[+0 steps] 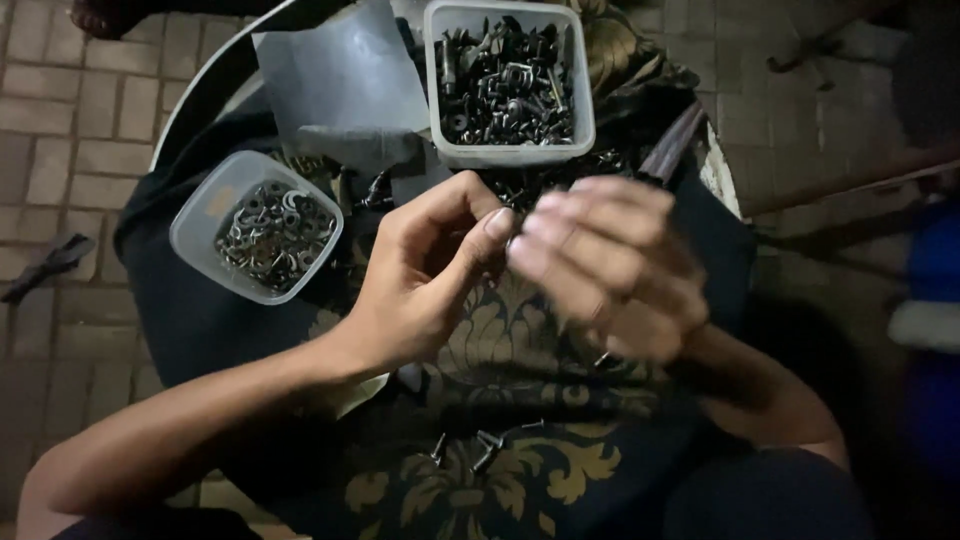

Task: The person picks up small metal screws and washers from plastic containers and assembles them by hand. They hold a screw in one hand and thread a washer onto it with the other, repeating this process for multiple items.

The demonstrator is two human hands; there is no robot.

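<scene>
- Head view: your left hand (425, 275) sits at the centre of the picture, fingers curled in, with thumb and forefinger pinched together at its 2 o'clock edge. Something small and metallic seems to sit in that pinch, but it is too small and dark to name.
- Your right hand (605, 270) is just beside it at 3 o'clock, fingertips meeting those of the left. It is blurred, so you cannot tell how far it is closed or what it holds.
- Both hands hover above a dark cloth with a gold leaf pattern (500, 480) that covers the round counter (205, 85).
- At 9 o'clock from your left hand, near it, stands a small round clear tub of metal rings and washers (258, 227).
- At 12 o'clock, near the top edge, stands a square clear tub of dark metal fittings (508, 85), heaped full.
- Between the two tubs lies a grey sheet of plastic (340, 85), crumpled at its lower edge.
- At 6 o'clock from your hands, a few loose screws (485, 450) lie on the cloth, well apart from the fingers.
- More loose metal parts (545, 180) lie on the cloth just below the square tub, close to your fingertips.
- The floor around the counter is brick paving (60, 130).
</scene>
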